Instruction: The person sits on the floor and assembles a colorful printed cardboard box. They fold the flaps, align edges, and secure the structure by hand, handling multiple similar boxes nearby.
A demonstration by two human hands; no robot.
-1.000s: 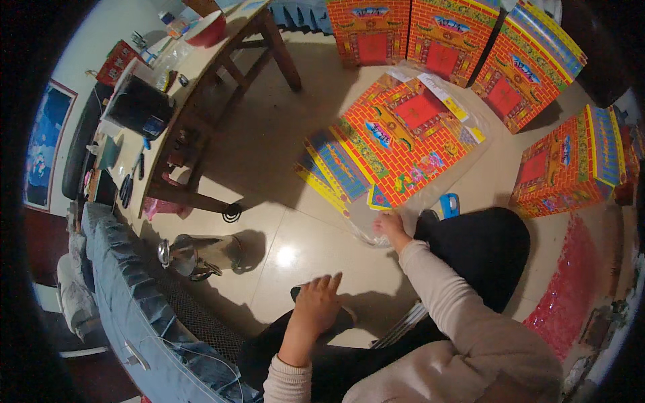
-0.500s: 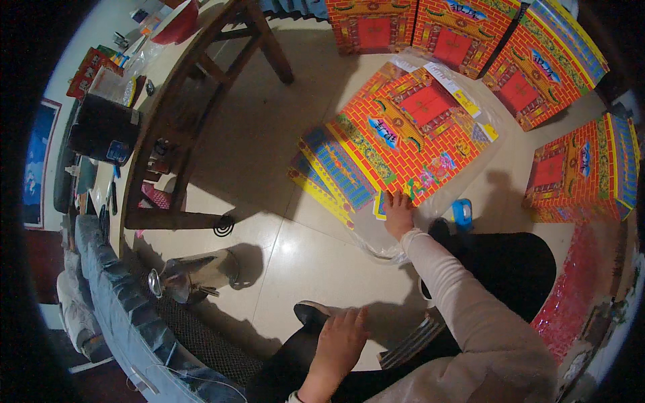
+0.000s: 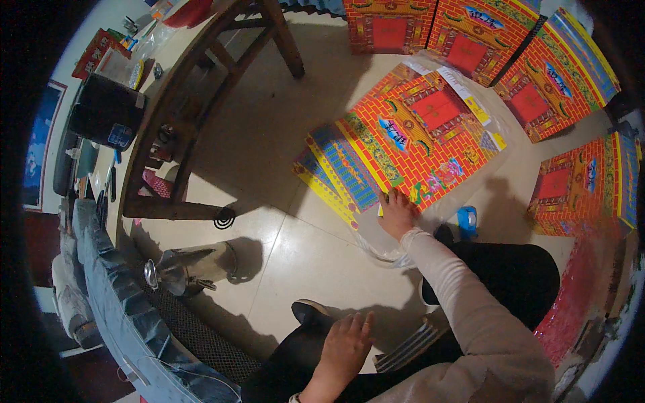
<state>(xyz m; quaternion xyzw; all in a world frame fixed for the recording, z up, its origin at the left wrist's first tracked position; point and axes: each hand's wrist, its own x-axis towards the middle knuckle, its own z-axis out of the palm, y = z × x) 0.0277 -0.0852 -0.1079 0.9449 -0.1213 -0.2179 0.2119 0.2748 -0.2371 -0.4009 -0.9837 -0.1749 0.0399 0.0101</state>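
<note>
The right hand [image 3: 401,215] touched the near corner of the printed sheets [image 3: 426,158], seemingly to steady them, any pinch hidden; the left hand [image 3: 345,349] hung empty, fingers loosely extended.

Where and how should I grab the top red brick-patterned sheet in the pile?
Probably pinch its near edge, coming from your own side: the top sheet lies flat, offering only thin edges, and the right hand is at that edge.
</note>
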